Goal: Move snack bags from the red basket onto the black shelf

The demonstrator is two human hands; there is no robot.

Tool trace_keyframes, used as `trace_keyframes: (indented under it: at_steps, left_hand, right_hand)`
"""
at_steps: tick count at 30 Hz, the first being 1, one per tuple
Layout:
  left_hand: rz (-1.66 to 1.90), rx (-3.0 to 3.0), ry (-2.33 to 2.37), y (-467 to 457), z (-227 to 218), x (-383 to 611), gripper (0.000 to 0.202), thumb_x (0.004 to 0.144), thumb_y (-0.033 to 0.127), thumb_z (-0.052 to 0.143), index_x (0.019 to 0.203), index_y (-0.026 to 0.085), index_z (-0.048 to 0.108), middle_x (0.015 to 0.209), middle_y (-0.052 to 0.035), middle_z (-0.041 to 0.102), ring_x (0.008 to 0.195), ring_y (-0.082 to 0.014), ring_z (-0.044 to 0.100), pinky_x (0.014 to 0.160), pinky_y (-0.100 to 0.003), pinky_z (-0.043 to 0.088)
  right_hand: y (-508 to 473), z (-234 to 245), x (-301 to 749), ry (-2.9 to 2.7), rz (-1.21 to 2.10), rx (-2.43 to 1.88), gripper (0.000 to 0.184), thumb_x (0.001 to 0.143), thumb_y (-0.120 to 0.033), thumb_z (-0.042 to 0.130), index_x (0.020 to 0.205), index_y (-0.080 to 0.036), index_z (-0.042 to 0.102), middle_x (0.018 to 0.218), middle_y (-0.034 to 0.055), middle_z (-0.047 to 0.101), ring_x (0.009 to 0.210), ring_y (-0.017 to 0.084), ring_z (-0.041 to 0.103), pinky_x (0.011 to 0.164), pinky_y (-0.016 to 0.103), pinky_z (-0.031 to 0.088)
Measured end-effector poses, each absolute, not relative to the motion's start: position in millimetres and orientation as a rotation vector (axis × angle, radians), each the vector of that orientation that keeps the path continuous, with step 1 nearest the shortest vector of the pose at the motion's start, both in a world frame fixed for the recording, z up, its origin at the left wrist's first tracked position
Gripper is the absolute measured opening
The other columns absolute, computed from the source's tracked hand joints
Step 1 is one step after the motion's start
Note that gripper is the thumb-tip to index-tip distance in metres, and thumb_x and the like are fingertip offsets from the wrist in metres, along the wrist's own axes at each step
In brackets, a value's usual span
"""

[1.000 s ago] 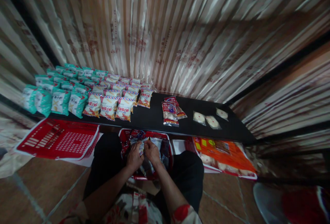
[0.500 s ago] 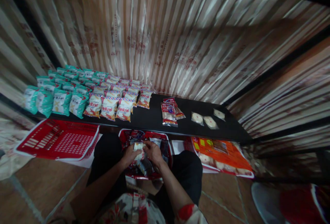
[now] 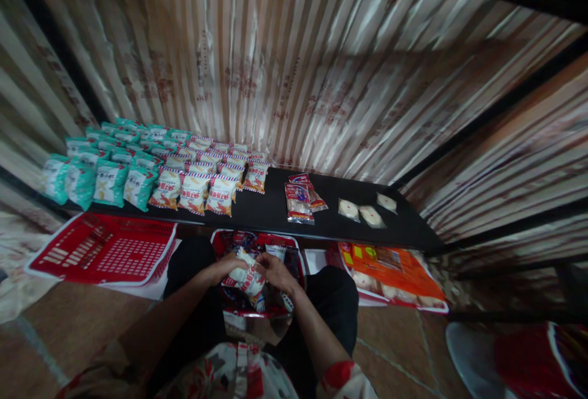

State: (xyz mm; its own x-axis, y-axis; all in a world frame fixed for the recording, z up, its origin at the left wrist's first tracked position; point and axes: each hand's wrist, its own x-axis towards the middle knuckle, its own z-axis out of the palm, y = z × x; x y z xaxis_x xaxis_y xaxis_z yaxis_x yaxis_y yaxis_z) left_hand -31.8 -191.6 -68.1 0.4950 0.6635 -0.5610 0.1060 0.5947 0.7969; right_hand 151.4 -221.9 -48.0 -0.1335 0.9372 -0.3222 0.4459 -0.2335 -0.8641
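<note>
A white and red snack packet is gripped between my left hand and my right hand, just above a red basket that sits between my knees and holds more packets. My fingers curl round the packet's two ends. On the black shelf in front lie rows of matching white and red packets beside teal packets.
Red packets and three clear-wrapped round cakes lie further right on the shelf. A red basket stands on the floor at left, an orange-covered tray at right. A striped curtain hangs behind. A white stool is at lower right.
Both hands have lifted out of the middle basket with a white and red packet, which now shows clearly between them. The view has tilted slightly.
</note>
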Motion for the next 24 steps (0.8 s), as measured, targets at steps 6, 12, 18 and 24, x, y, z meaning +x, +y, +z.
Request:
trace_keyframes:
  at_steps: [6, 12, 18, 24]
  left_hand:
    - [0.277, 1.002, 0.999, -180, -61, -33, 0.020, 0.050, 0.023, 0.062, 0.067, 0.014, 0.064, 0.058, 0.0016, 0.063, 0.054, -0.0129, 0.054, 0.054, -0.023, 0.038]
    - [0.194, 1.013, 0.980, -173, -50, -32, 0.016, 0.053, 0.023, 0.063, 0.067, 0.015, 0.067, 0.060, 0.0007, 0.064, 0.054, -0.0141, 0.055, 0.054, -0.024, 0.040]
    - [0.234, 0.957, 0.902, -170, -41, -31, 0.025, 0.056, 0.030, 0.071, 0.075, 0.014, 0.068, 0.067, -0.0002, 0.067, 0.060, -0.0139, 0.059, 0.062, -0.024, 0.043]
    - [0.352, 0.880, 0.851, -166, -39, -33, 0.041, 0.052, 0.032, 0.078, 0.087, 0.014, 0.066, 0.081, -0.0024, 0.069, 0.074, -0.0149, 0.062, 0.073, -0.025, 0.045]
  right_hand:
    - [-232, -44, 152, -1.278, 1.741, -1.347, 0.041, 0.066, -0.045, 0.070, 0.094, -0.016, 0.065, 0.080, 0.0016, 0.067, 0.072, 0.015, 0.059, 0.067, 0.026, 0.045]
    - [-240, -53, 153, -1.075, 1.825, -1.303, 0.053, 0.061, -0.056, 0.071, 0.094, -0.015, 0.066, 0.077, 0.0021, 0.067, 0.070, 0.015, 0.059, 0.068, 0.027, 0.045]
    - [-245, -61, 151, -0.930, 1.784, -1.274, 0.052, 0.061, -0.058, 0.070, 0.090, -0.015, 0.064, 0.077, 0.0024, 0.068, 0.069, 0.015, 0.061, 0.073, 0.029, 0.046]
    - [-247, -60, 146, -0.769, 1.699, -1.344, 0.054, 0.058, -0.061, 0.070, 0.088, -0.018, 0.063, 0.073, 0.0023, 0.068, 0.066, 0.017, 0.062, 0.069, 0.029, 0.047]
